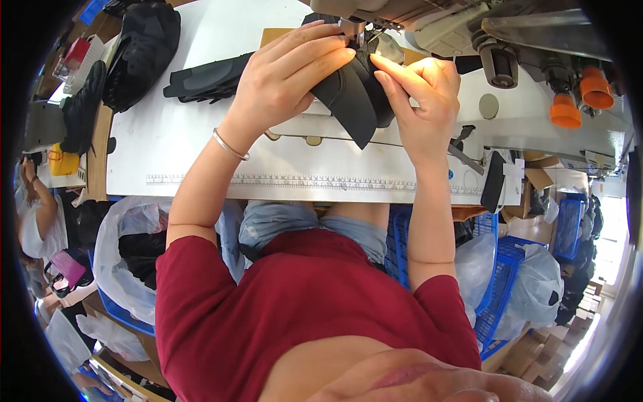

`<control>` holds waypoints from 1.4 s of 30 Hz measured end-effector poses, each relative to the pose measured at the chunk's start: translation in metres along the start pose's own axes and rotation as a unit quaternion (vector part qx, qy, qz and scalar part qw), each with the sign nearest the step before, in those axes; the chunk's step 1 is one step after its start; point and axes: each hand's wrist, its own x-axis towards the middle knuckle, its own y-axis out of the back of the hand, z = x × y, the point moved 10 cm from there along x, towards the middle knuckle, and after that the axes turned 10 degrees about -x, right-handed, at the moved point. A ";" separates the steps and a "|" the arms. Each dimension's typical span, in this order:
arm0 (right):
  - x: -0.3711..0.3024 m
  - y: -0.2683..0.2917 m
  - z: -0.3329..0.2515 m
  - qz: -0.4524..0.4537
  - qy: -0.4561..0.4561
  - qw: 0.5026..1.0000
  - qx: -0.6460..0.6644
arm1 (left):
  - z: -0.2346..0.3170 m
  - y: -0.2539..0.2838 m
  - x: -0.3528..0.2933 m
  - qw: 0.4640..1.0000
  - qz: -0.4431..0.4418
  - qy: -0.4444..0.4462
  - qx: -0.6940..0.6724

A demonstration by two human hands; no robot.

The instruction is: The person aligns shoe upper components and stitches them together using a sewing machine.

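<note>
A black shoe upper piece [353, 110], with a pointed flap hanging toward me, lies under the needle area [360, 37] of a sewing machine [445, 30]. My left hand [284, 70] holds it down from the left, its fingers stretched close together over the top; the thumb is hidden. On the other side, my right hand [425, 90] pinches at the piece's edge with thumb and forefinger, close to the needle. Its other fingers are curled. Lamp light falls on the fingertips of both hands.
More black shoe parts [207, 79] lie left on the white table [161, 144]; a black bundle [142, 57] is beyond. A printed ruler [321, 182] runs along the near edge. Orange-capped fittings [566, 110] are at right. Blue crates [502, 295] and plastic bags [120, 268] flank me. Another person's arm [45, 201] shows far left.
</note>
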 end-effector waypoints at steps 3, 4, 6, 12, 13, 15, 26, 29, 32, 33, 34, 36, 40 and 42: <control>0.002 0.001 -0.001 -0.003 0.003 1.000 0.000 | 0.002 0.000 -0.001 1.000 0.012 -0.012 0.016; 0.003 0.002 -0.001 -0.004 0.004 1.000 0.001 | 0.003 0.000 0.001 1.000 0.012 -0.011 0.017; 0.005 0.002 0.002 -0.013 -0.001 1.000 0.023 | 0.011 0.001 0.004 0.999 0.020 -0.037 0.033; 0.010 -0.003 0.010 -0.066 -0.037 0.997 0.013 | 0.010 0.001 0.007 0.999 0.008 -0.005 0.038; 0.010 -0.002 0.010 -0.065 -0.039 0.997 0.012 | 0.010 0.000 0.007 0.999 0.007 -0.006 0.036; 0.010 -0.002 0.008 -0.069 -0.032 0.997 -0.006 | 0.008 0.000 0.006 0.999 0.011 -0.009 0.030; 0.007 0.000 0.004 -0.026 -0.012 1.000 -0.004 | -0.019 0.003 -0.003 0.998 0.013 0.054 -0.036; -0.001 0.004 -0.001 0.007 0.011 0.998 -0.059 | -0.038 0.012 -0.010 0.991 0.047 0.083 -0.098; -0.028 0.002 -0.017 0.041 0.038 0.992 -0.113 | -0.005 0.010 -0.003 0.998 0.033 -0.037 0.043; -0.034 -0.002 -0.017 0.040 0.042 0.991 -0.124 | 0.008 0.009 0.001 0.998 0.034 -0.038 0.045; -0.039 -0.008 -0.017 0.042 0.048 0.989 -0.134 | 0.017 0.007 0.005 0.997 0.026 -0.011 0.077; -0.030 -0.010 -0.006 0.038 0.041 0.989 -0.137 | 0.028 0.002 0.008 0.993 -0.003 0.029 0.111; -0.009 -0.018 0.020 0.049 0.074 0.991 -0.101 | 0.029 -0.014 0.001 0.993 -0.018 0.078 0.092; -0.004 -0.020 0.028 0.029 0.075 0.995 -0.066 | 0.036 -0.014 0.002 0.987 0.000 0.074 0.140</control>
